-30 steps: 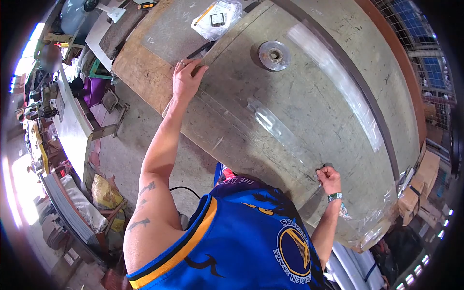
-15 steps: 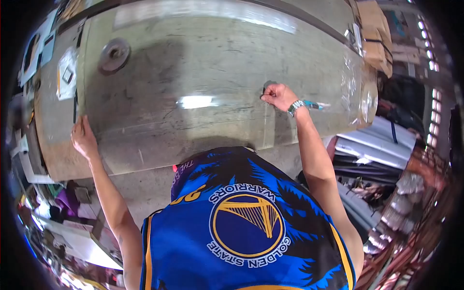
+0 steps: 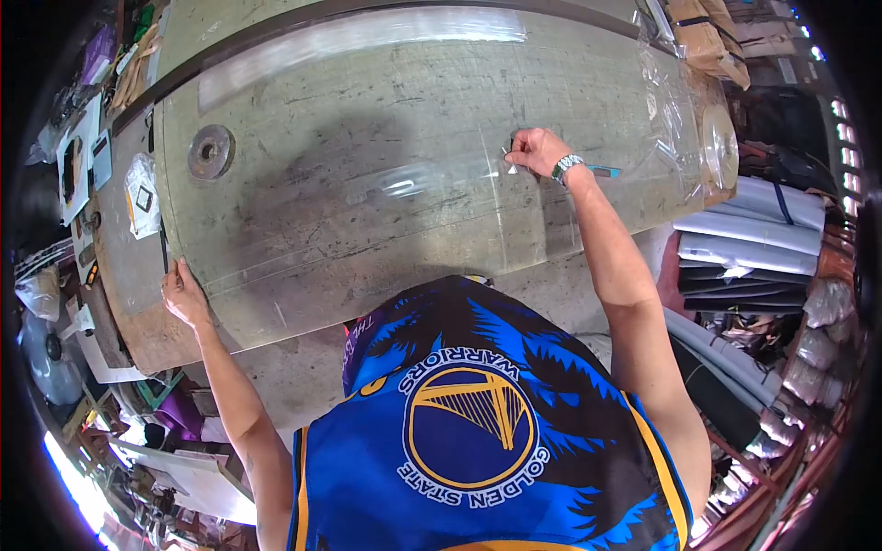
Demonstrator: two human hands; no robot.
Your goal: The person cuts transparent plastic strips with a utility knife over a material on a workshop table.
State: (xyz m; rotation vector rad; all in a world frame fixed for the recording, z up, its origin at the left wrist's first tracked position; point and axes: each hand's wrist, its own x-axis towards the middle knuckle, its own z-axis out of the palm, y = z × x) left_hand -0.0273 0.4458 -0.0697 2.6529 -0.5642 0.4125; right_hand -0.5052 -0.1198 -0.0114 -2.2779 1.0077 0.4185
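Observation:
My left hand (image 3: 186, 296) is closed at the left side of the worktable (image 3: 367, 248), fingertips pressed together beside the lower end of a thin dark stick (image 3: 164, 246). My right hand (image 3: 540, 151), with a metal-band watch (image 3: 567, 168) on the wrist, is closed in a pinch over the table's right half. A small pale sliver (image 3: 513, 169) shows just below its fingertips; I cannot tell what the pinch holds. Behind that wrist lies a blue-handled tool (image 3: 604, 171), partly hidden. A round metal disc (image 3: 211, 152) with a central hole lies on the table's left part.
A clear bag (image 3: 142, 197) with a dark square in it lies at the left. A long dark bar (image 3: 303, 14) runs along the far side. Crinkled clear film (image 3: 663, 119) and a tape roll (image 3: 718, 145) are at the right, near stacked wrapped rolls (image 3: 753, 216).
The view has shifted, so the table sits lower and farther right in the picture. My right hand has moved slightly away from me across the table. My left hand stays beside the stick.

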